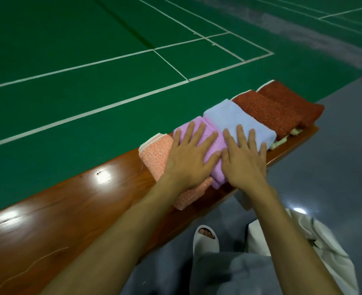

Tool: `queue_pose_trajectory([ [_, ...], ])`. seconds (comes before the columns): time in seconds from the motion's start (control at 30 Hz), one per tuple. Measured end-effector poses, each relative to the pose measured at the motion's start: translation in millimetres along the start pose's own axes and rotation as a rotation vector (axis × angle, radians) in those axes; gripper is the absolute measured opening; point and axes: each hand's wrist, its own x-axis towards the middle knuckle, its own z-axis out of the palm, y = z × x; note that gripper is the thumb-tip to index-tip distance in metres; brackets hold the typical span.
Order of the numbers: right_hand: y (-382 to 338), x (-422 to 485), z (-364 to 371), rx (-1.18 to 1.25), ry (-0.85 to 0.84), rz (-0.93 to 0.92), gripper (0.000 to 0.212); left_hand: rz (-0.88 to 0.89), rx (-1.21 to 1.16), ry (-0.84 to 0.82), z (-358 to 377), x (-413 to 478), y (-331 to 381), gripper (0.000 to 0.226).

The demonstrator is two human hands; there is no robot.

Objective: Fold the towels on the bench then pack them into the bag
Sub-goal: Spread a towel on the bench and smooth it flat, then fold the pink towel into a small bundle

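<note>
Several folded towels lie in a row on the wooden bench [73, 201]: a peach towel [154, 158], a purple towel [216, 169], a light blue towel [224, 116], and two rust-red towels [265, 111] [290, 99]. My left hand [190, 154] lies flat with spread fingers on the purple towel, its heel over the peach one. My right hand [244, 156] presses flat across the purple and light blue towels. A cream cloth bag [316, 245] sits on the floor at the lower right, below the bench.
A pale yellow cloth [282, 141] peeks out under the blue and red towels. My foot in a white slipper [205, 241] stands on the grey floor by the bench. The green court with white lines lies beyond the bench. A loose thread [33, 267] lies on the bench's near left part.
</note>
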Motion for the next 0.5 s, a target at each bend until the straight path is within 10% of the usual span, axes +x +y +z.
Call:
queue_pose_trajectory([
  [0.3, -8, -9, -27, 0.121, 0.143, -0.025, 0.074, -0.073, -0.061, -0.023, -53, -62, -6, 0.057],
  [0.5, -112, -55, -14, 0.177, 0.326, -0.579, 0.067, -0.304, -0.043, 0.110, -110, -198, -71, 0.054],
])
